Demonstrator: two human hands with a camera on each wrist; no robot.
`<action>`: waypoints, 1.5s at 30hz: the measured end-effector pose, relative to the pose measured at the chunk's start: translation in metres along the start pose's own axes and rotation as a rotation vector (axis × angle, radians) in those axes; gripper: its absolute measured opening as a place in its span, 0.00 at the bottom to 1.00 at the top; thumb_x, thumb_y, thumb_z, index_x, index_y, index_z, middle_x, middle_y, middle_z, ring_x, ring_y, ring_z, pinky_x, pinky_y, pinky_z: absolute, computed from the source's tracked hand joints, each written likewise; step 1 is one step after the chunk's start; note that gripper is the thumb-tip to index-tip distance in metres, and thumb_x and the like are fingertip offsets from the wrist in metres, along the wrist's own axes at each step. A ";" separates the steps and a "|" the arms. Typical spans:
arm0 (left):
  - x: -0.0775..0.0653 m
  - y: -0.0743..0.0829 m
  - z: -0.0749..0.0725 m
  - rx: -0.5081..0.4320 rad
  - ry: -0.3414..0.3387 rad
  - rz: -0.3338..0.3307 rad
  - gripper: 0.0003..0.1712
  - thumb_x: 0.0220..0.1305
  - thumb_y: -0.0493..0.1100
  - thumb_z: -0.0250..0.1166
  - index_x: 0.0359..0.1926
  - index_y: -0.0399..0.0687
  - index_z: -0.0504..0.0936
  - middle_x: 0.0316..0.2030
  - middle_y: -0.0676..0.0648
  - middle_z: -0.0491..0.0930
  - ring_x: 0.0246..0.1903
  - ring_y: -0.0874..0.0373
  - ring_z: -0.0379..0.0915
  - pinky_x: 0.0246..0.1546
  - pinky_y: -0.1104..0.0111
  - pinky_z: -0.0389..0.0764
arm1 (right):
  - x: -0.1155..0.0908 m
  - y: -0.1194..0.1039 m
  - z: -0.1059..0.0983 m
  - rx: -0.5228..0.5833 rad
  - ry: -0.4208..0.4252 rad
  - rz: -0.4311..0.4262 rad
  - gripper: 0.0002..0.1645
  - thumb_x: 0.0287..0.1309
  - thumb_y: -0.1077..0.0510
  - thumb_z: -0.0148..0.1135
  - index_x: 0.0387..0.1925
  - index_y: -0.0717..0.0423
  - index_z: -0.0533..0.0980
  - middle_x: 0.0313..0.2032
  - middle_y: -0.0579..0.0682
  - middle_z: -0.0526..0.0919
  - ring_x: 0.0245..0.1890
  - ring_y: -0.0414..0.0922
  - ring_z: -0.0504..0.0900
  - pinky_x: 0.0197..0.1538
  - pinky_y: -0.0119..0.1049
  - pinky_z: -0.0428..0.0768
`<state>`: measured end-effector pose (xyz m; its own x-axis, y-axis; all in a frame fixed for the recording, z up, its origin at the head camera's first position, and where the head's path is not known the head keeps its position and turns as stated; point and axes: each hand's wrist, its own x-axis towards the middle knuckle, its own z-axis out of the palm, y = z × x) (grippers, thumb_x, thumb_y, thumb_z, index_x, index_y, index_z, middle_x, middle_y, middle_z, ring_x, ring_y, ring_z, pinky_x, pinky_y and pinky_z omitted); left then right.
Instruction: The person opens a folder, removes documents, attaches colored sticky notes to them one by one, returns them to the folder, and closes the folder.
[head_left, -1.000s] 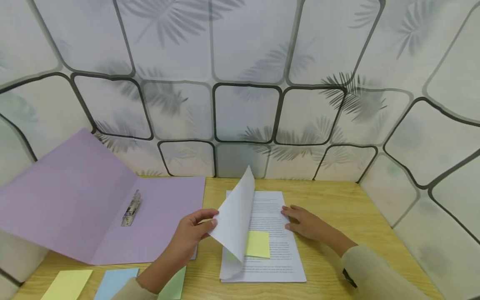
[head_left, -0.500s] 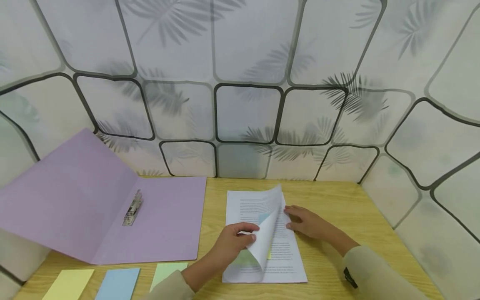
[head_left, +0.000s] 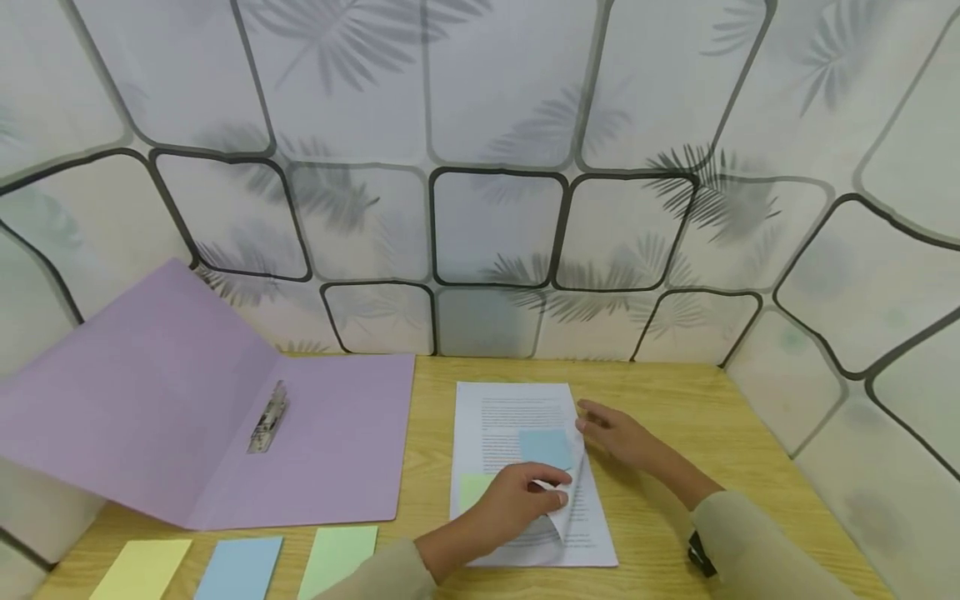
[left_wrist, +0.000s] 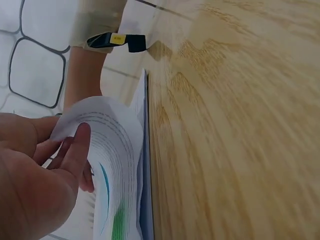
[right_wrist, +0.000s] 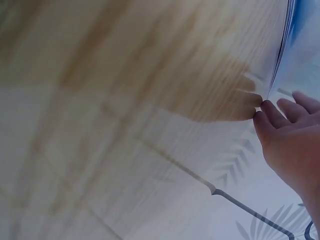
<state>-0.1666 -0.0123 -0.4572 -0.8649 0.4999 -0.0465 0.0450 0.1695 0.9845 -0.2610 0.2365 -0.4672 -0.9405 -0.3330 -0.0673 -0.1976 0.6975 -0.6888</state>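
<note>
Your left hand (head_left: 517,504) pinches the curled page (head_left: 564,508), now nearly flat on the stack (head_left: 517,408) mid-worktop (head_left: 675,392) | right hand (head_left: 618,437) open, steadying stack edge | blue note (head_left: 545,447) now showing.

Lines of small black print run across the top sheet of the paper stack (head_left: 525,433) on the desk, but the letters are too fine to read from the head view. From the left wrist, the curled sheet shows only blurred rows of print. A little yellow tag (left_wrist: 118,38) sits on the black wrist strap (left_wrist: 116,42), its marking too small to make out. Nothing here reads as a word, number or brand.
</note>
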 end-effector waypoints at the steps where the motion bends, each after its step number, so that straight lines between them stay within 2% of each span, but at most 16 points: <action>1: 0.001 0.001 0.001 0.001 -0.025 0.009 0.16 0.69 0.44 0.66 0.56 0.47 0.85 0.50 0.53 0.85 0.38 0.62 0.80 0.37 0.69 0.82 | 0.000 0.001 -0.001 -0.010 -0.012 -0.005 0.41 0.73 0.40 0.54 0.75 0.61 0.61 0.72 0.65 0.66 0.71 0.64 0.65 0.69 0.62 0.67; 4: 0.001 0.005 -0.001 0.030 -0.068 0.043 0.22 0.73 0.51 0.61 0.61 0.46 0.81 0.48 0.52 0.85 0.38 0.60 0.83 0.40 0.69 0.84 | 0.001 0.005 -0.002 -0.049 -0.057 -0.031 0.43 0.69 0.41 0.60 0.74 0.61 0.62 0.74 0.63 0.61 0.75 0.65 0.57 0.73 0.63 0.59; 6: 0.001 0.008 -0.008 0.081 -0.045 0.064 0.24 0.75 0.55 0.58 0.62 0.48 0.80 0.47 0.51 0.85 0.40 0.59 0.83 0.40 0.69 0.83 | 0.001 0.007 -0.002 -0.069 -0.085 -0.049 0.44 0.67 0.43 0.64 0.74 0.61 0.62 0.75 0.64 0.60 0.75 0.65 0.55 0.74 0.64 0.57; 8: 0.000 0.010 -0.020 0.157 0.031 0.088 0.23 0.75 0.56 0.56 0.61 0.50 0.81 0.48 0.51 0.84 0.42 0.59 0.82 0.40 0.69 0.82 | 0.002 0.008 -0.002 -0.062 -0.099 -0.056 0.45 0.65 0.45 0.67 0.74 0.62 0.61 0.75 0.64 0.60 0.76 0.65 0.54 0.74 0.64 0.55; 11: -0.002 0.007 -0.046 0.246 0.179 0.095 0.22 0.76 0.55 0.56 0.60 0.49 0.81 0.52 0.49 0.83 0.47 0.57 0.80 0.43 0.65 0.82 | 0.002 0.007 -0.002 -0.084 -0.113 -0.063 0.46 0.64 0.48 0.68 0.75 0.62 0.60 0.75 0.65 0.58 0.76 0.65 0.53 0.75 0.63 0.54; 13: -0.003 0.001 -0.064 0.280 0.272 0.075 0.23 0.76 0.54 0.56 0.61 0.47 0.81 0.55 0.47 0.82 0.49 0.56 0.78 0.45 0.63 0.82 | 0.001 0.006 -0.002 -0.110 -0.115 -0.054 0.45 0.64 0.49 0.68 0.75 0.62 0.60 0.76 0.64 0.57 0.76 0.65 0.53 0.75 0.63 0.54; 15: -0.004 -0.007 -0.081 0.289 0.336 0.026 0.24 0.77 0.54 0.55 0.63 0.45 0.80 0.57 0.46 0.81 0.51 0.54 0.78 0.45 0.60 0.82 | 0.001 0.006 -0.002 -0.142 -0.115 -0.049 0.44 0.65 0.50 0.67 0.75 0.61 0.61 0.76 0.63 0.57 0.76 0.65 0.53 0.75 0.63 0.55; 17: -0.003 -0.014 -0.094 0.289 0.376 -0.025 0.26 0.77 0.55 0.54 0.63 0.43 0.79 0.58 0.45 0.80 0.52 0.51 0.78 0.47 0.58 0.82 | 0.000 0.006 -0.002 -0.164 -0.109 -0.046 0.43 0.65 0.50 0.67 0.74 0.61 0.62 0.76 0.63 0.57 0.76 0.65 0.53 0.75 0.63 0.55; 20: -0.002 -0.022 -0.106 0.288 0.394 -0.085 0.27 0.78 0.54 0.53 0.64 0.40 0.78 0.58 0.43 0.80 0.55 0.49 0.78 0.51 0.53 0.81 | 0.000 0.007 -0.002 -0.175 -0.101 -0.050 0.42 0.65 0.51 0.67 0.74 0.61 0.63 0.76 0.63 0.58 0.76 0.65 0.54 0.74 0.63 0.55; 27: 0.003 -0.030 -0.108 0.231 0.381 -0.131 0.25 0.77 0.45 0.54 0.65 0.31 0.74 0.62 0.34 0.77 0.63 0.40 0.72 0.61 0.48 0.77 | -0.001 0.007 0.000 -0.154 -0.114 -0.060 0.40 0.66 0.52 0.66 0.72 0.63 0.64 0.76 0.62 0.59 0.76 0.65 0.52 0.75 0.64 0.55; 32: 0.007 -0.034 -0.106 0.167 0.399 -0.084 0.24 0.74 0.37 0.55 0.66 0.30 0.72 0.62 0.31 0.74 0.62 0.37 0.72 0.58 0.51 0.79 | -0.004 0.003 0.001 -0.144 -0.115 -0.047 0.40 0.65 0.52 0.67 0.72 0.63 0.65 0.76 0.62 0.58 0.76 0.65 0.52 0.74 0.64 0.55; 35: 0.006 -0.033 -0.104 0.110 0.421 -0.062 0.25 0.73 0.34 0.55 0.68 0.33 0.71 0.61 0.32 0.74 0.60 0.39 0.73 0.54 0.55 0.81 | -0.005 0.001 0.002 -0.150 -0.108 -0.036 0.40 0.66 0.51 0.66 0.72 0.62 0.65 0.76 0.61 0.58 0.76 0.65 0.52 0.75 0.64 0.54; 40: 0.006 -0.032 -0.104 0.008 0.478 -0.074 0.29 0.72 0.35 0.58 0.72 0.37 0.67 0.61 0.36 0.74 0.57 0.45 0.75 0.52 0.61 0.81 | -0.008 -0.001 0.006 -0.114 -0.102 -0.025 0.40 0.67 0.48 0.65 0.73 0.60 0.64 0.77 0.62 0.56 0.77 0.66 0.49 0.75 0.65 0.52; 45: 0.008 -0.037 -0.104 -0.065 0.494 -0.103 0.26 0.74 0.40 0.59 0.68 0.35 0.71 0.62 0.37 0.76 0.62 0.45 0.73 0.62 0.55 0.77 | -0.011 -0.002 0.008 -0.056 -0.095 0.005 0.39 0.68 0.47 0.63 0.74 0.56 0.64 0.77 0.59 0.55 0.77 0.65 0.47 0.75 0.65 0.50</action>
<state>-0.2269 -0.1028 -0.4763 -0.9971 0.0188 -0.0737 -0.0705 0.1356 0.9882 -0.2484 0.2340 -0.4708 -0.9117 -0.3860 -0.1410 -0.2103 0.7330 -0.6469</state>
